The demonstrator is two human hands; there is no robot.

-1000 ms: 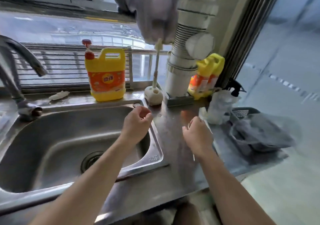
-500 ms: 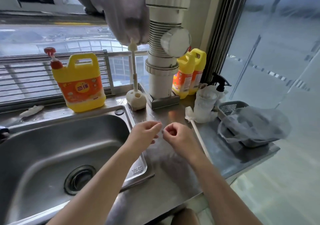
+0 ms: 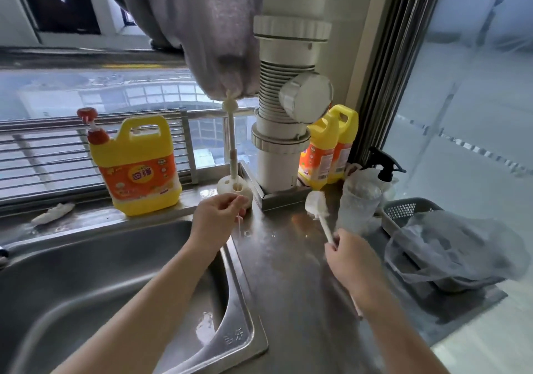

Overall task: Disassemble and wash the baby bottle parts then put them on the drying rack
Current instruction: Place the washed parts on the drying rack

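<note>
Centre frame on my feed: the left hand (image 3: 219, 219) pinches a thin straw (image 3: 239, 225) between curled fingers (image 3: 227, 200), just in front of the white stand (image 3: 235, 190) at the sink (image 3: 115, 287) rim. Right of centre, the right hand (image 3: 353, 261) grips the handle of a brush (image 3: 316, 205), its white head tilted up and left over the steel surface (image 3: 288, 272). A clear bottle (image 3: 360, 205) stands just beyond that hand, beside a grey basket (image 3: 403, 210) holding a plastic bag (image 3: 450, 246). At left, a yellow jug (image 3: 138, 166) stands behind the sink.
</note>
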